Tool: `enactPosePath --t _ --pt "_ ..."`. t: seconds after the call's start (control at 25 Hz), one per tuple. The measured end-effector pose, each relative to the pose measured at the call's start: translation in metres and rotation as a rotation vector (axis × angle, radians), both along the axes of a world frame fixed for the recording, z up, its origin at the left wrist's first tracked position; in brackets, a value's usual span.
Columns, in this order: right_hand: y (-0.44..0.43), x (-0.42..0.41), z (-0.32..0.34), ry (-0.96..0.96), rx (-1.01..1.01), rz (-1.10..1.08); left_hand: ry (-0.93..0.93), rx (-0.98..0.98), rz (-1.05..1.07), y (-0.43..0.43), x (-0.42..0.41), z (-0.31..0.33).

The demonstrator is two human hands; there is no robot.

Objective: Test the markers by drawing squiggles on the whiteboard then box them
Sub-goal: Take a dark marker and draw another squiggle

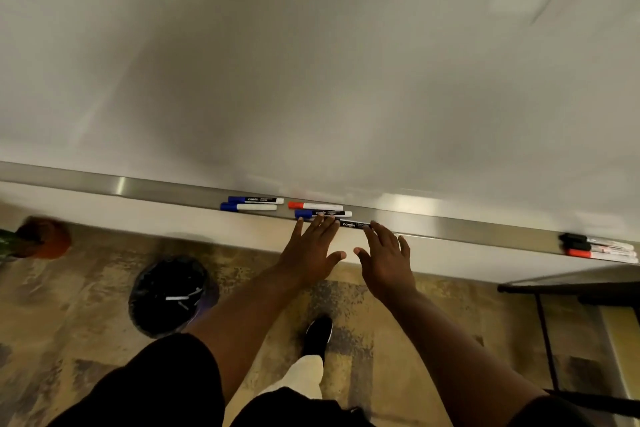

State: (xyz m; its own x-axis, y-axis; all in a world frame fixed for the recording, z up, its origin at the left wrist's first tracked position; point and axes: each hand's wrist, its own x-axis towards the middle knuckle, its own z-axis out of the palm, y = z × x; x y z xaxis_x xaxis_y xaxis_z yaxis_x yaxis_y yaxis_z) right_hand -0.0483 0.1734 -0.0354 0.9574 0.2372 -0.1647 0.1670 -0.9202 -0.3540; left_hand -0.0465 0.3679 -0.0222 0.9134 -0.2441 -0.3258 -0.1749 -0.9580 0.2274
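While both hands are hovering at the tray (156, 185), neither is gripping anything. My left hand (308, 251) is splaying flat with its fingers straight, fingertips sitting on or just over the near blue marker (323, 213). My right hand (386, 262) is splaying the same way and holding nothing, its index tip sitting at the right end of the black marker (353, 225). I can't tell if either is actually making contact.

Key geometry: the black marker is lying flat at the tray's front lip, long axis running along the tray, left-right across me. It's sitting ahead of both palms, between the two sets of fingertips, with its left end disappearing beside my left fingers and its right end meeting my right index.

I'm judging the right hand the better pick. Its fingers are pointing across the barrel, so a pinch from above across the short axis is looking like the next move. The left is sitting nearer the blue one just behind.

Others lying parallel on the tray: red marker (317, 206) just behind the blue, two more blue markers (254, 200) to the left, and a separate bunch (599, 248) well off right.

The whiteboard (311, 62) is showing no squiggles I can make out, so I'm judging that testing is not yet begun. No box is showing in view.
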Motion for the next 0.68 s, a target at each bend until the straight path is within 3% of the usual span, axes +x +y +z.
enactPosePath --t 0.32,0.68 --pt "0.009 0.045 -0.021 -0.007 -0.061 0.014 0.038 0.043 -0.141 0.004 0.023 -0.019" --pt "0.005 0.064 -0.022 -0.071 -0.066 -0.027 -0.095 -0.072 -0.129 0.004 0.027 -0.03"
